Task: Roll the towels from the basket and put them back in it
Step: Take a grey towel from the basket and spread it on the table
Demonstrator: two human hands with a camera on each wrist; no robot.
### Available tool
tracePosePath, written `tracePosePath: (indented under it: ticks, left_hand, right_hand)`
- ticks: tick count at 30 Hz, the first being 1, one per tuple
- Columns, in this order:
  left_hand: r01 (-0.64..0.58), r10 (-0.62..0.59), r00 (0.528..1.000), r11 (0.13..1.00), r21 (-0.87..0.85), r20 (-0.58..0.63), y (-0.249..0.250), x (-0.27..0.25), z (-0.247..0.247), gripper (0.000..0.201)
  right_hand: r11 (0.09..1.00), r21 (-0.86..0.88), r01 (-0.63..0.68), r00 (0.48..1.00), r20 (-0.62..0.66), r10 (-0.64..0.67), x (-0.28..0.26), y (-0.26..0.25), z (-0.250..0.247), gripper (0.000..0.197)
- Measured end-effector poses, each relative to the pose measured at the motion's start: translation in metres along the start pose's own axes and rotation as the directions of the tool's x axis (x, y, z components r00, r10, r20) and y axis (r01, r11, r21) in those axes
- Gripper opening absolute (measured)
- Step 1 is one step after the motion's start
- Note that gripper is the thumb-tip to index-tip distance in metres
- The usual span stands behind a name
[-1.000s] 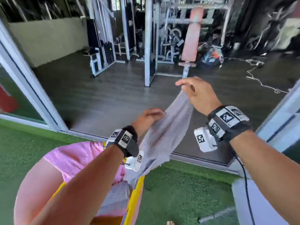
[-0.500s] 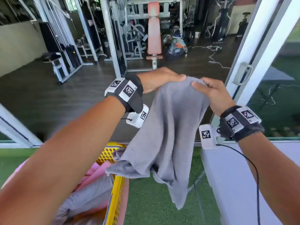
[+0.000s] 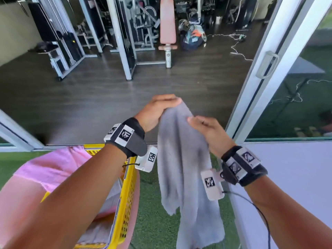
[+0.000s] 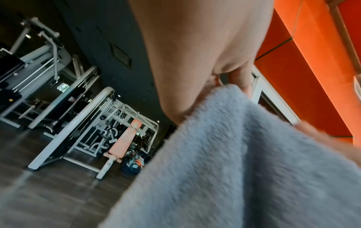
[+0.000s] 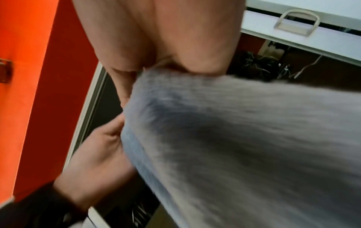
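Note:
A grey towel [image 3: 181,159] hangs in the air in front of me, over the green turf. My left hand [image 3: 159,108] grips its top edge at the left. My right hand [image 3: 203,128] pinches the top edge just to the right, close beside the left one. Both wrist views show the same grey towel [image 4: 244,162] [image 5: 244,146] filling the lower right, with the holding fingers above it. A yellow basket [image 3: 126,191] stands at lower left under my left forearm, with a pink towel [image 3: 53,166] and pale cloth in it.
A white sliding door frame [image 3: 269,69] with a handle stands at the right, with a pale panel [image 3: 294,177] below it. Beyond the doorway lie a dark wooden floor [image 3: 107,97] and gym machines, among them a pink bench [image 3: 168,24].
The towel was lifted out of the basket and now hangs free. My hands have come closer together at its top edge and sit lower in the view.

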State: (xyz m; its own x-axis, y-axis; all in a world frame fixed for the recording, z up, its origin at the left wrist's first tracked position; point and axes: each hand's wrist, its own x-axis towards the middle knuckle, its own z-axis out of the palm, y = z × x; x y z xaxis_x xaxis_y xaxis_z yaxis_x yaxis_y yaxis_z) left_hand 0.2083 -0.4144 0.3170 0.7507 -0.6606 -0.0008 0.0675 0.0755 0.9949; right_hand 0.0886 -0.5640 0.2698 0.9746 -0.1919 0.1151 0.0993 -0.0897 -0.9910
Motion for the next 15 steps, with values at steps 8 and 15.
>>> tracePosePath:
  ticks: [8,15]
  left_hand:
    - [0.152,-0.18,0.978,0.961,0.231,0.108,-0.028,-0.056,-0.019,0.023]
    - [-0.124,0.127,0.992,0.987,0.106,-0.023,-0.014,-0.051,-0.023,0.018]
  right_hand:
    - [0.983,-0.108,0.149,0.986,-0.056,-0.156,-0.018,-0.001,0.018,0.04]
    - [0.976,-0.149,0.161,0.987,0.04,-0.157,0.002,-0.031,0.036,0.043]
